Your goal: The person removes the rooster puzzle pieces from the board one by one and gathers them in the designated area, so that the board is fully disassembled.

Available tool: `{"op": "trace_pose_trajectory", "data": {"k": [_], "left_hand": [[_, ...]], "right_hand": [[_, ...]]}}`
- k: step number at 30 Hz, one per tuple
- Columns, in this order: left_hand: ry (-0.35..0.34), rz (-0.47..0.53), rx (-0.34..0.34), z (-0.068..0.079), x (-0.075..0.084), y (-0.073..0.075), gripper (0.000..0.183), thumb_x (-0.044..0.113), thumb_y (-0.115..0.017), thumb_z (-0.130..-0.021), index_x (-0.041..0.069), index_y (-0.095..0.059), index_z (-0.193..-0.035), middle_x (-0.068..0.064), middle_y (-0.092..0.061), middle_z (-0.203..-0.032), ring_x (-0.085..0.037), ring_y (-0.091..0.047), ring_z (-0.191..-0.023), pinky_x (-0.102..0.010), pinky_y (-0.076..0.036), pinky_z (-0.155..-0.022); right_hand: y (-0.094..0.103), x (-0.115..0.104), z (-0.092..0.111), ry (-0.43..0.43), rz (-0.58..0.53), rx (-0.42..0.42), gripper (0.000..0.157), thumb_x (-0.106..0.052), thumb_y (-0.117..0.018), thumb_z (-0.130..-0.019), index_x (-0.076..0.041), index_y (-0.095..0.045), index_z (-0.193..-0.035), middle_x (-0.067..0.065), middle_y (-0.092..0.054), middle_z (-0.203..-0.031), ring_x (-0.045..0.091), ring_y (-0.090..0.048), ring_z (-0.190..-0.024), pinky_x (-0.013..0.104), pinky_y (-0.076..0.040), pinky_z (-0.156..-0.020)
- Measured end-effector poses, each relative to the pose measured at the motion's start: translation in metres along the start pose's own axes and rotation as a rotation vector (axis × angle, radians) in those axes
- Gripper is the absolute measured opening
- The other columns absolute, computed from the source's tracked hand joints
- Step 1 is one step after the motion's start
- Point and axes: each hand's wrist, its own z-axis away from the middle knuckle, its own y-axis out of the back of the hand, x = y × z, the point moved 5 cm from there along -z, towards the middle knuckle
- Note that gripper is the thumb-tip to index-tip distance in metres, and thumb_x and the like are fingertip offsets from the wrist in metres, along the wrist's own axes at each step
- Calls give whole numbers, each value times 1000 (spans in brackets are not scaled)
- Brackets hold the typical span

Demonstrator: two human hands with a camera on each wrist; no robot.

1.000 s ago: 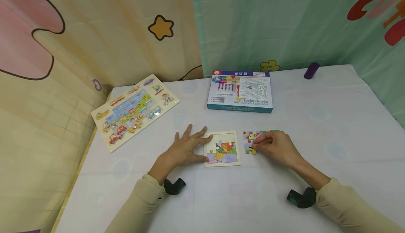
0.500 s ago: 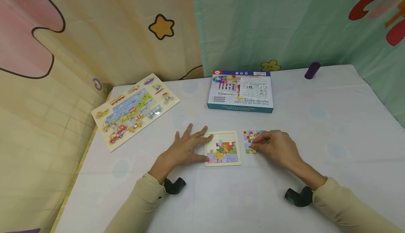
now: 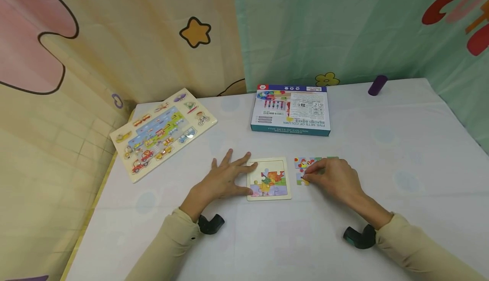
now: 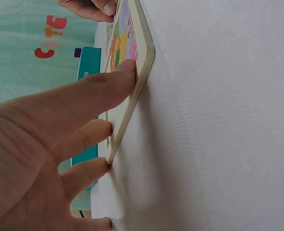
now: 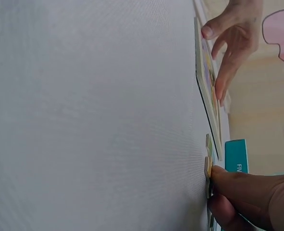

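My left hand (image 3: 225, 180) rests on the left side of a small wooden puzzle tray (image 3: 288, 187), fingers spread. In the left wrist view its thumb (image 4: 125, 72) presses the tray's near rim. Joined jigsaw pieces (image 3: 274, 183) cover the tray's lower and right parts; bare wood shows along the top. To the tray's right, my right hand (image 3: 336, 179) pinches a jigsaw piece (image 3: 301, 180) between thumb and forefinger, low at the tabletop. More loose jigsaw pieces (image 3: 302, 162) lie just beyond it, partly hidden by that hand.
A flat "Five sets of column beaded boxes" box (image 3: 290, 111) lies behind the tray. A larger vehicle picture puzzle board (image 3: 164, 134) is at the left back. A purple cylinder (image 3: 377, 85) stands near the far edge. Printed curtains (image 3: 153, 26) hang behind the white-covered table (image 3: 267, 243).
My right wrist has shifted slightly left, while its fingertips stay at the same jigsaw piece. The left hand and the tray keep their places.
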Motion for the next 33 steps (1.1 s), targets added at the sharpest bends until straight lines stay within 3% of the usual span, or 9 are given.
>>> {"op": "trace_pose_trajectory", "data": {"k": [18,25,33], "left_hand": [[-2,10,2,0,-1,0,76,41,-83,-77,29,-50,-145,5,-24,-161,-39,2,-149,-73,-1,-108],[0,5,-11,0,0,0,76,41,-82,-78,29,-49,-145,4,-24,-161,-40,1,-149,-73,-2,-108],[2,-13,-15,0,1,0,75,43,-81,-79,30,-49,-145,5,-23,-161,-40,1,-149,-74,-3,-108]], "right_hand": [[3,-5,1,26,-49,43,16,-26,-79,-82,-16,-81,-94,4,-74,-98,26,-63,-98,31,-43,-61],[-18,-30,-4,162,-55,-6,19,-16,-80,-81,-12,-79,-100,-9,-66,-81,14,-58,-79,29,-44,-64],[-39,-67,-13,256,-10,-107,23,-21,-79,-84,-13,-78,-105,-11,-62,-79,9,-54,-73,27,-44,-62]]}}
